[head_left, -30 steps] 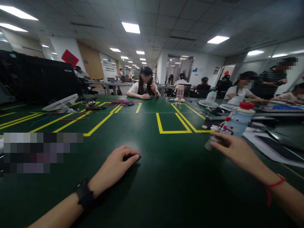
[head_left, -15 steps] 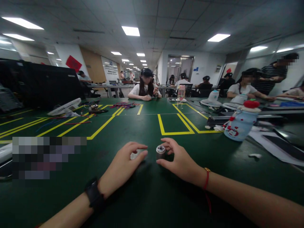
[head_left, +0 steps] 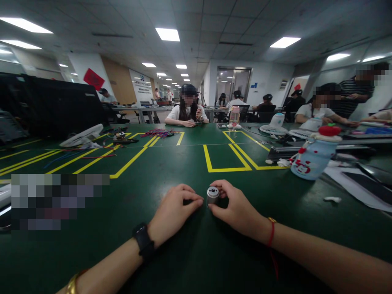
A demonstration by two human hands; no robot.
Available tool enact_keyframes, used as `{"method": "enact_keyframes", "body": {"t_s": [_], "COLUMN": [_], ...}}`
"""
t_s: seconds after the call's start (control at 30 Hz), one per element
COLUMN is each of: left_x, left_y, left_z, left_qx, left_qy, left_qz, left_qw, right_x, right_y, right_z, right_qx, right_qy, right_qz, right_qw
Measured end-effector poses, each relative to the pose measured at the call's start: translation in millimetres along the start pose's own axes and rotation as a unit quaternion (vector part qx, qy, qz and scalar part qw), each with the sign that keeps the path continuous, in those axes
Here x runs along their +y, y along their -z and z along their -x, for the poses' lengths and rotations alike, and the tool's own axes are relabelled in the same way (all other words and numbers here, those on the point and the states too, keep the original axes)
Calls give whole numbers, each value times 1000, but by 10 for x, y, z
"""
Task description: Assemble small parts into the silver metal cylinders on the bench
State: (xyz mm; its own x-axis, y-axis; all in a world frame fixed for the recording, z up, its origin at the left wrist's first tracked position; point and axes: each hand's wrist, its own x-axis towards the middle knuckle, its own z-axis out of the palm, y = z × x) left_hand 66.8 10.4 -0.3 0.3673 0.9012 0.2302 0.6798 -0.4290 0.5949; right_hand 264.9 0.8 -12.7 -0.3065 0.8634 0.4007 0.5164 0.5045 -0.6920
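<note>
The right hand [head_left: 238,207] holds a metal cylinder [head_left: 213,197] upright, on or just above the green table [head_left: 171,163], thumb and fingers curved round its sides, a grip presumably chosen to leave the top face uncovered. The left hand [head_left: 172,209] sits just beside it, fingertips nearly together; whether they pinch anything cannot be determined.
</note>
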Motion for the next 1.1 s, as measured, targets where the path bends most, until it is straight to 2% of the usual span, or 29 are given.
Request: {"method": "enact_keyframes", "body": {"t_s": [0.1, 0.17, 0.3, 0.4, 0.5, 0.57, 0.67, 0.73, 0.8, 0.83, 0.87, 0.93, 1.0, 1.1], "left_x": [-44, -44, -93, -186, -248, -249, -212, -189, -183, -188, -196, -221, -249, -275], "left_y": [-52, 0, 225, 362, 412, 409, 381, 359, 339, 328, 318, 299, 284, 274], "left_z": [9, 27, 143, 249, 310, 324, 329, 331, 331, 330, 329, 325, 323, 327], "left_qx": [-26, -30, -13, -15, -29, -32, -34, -33, -30, -29, -27, -24, -23, -17], "left_qy": [-4, 1, 38, 78, 105, 106, 97, 93, 90, 89, 88, 84, 74, 59], "left_qz": [-22, -3, 43, 54, 57, 59, 62, 61, 61, 59, 58, 53, 47, 37], "left_qw": [999, 1000, 998, 995, 992, 992, 993, 993, 994, 994, 994, 995, 996, 997], "right_x": [1, 49, 339, 653, 920, 1035, 1086, 1018, 857, 744, 616, 341, 95, -123], "right_y": [58, 196, 748, 1240, 1596, 1724, 1782, 1737, 1597, 1481, 1331, 946, 510, 4], "right_z": [12, 57, 304, 581, 823, 923, 958, 905, 798, 728, 647, 465, 272, 20], "right_qx": [12, 29, 93, 139, 165, 158, 141, 177, 228, 233, 213, 118, 16, -62], "right_qy": [-7, -20, -80, -134, -173, -191, -205, -179, -108, -63, -21, 40, 59, 62], "right_qz": [-6, 6, 125, 244, 314, 327, 345, 402, 454, 460, 449, 394, 319, 240], "right_qw": [1000, 999, 985, 950, 919, 912, 905, 880, 855, 855, 868, 911, 946, 967]}}
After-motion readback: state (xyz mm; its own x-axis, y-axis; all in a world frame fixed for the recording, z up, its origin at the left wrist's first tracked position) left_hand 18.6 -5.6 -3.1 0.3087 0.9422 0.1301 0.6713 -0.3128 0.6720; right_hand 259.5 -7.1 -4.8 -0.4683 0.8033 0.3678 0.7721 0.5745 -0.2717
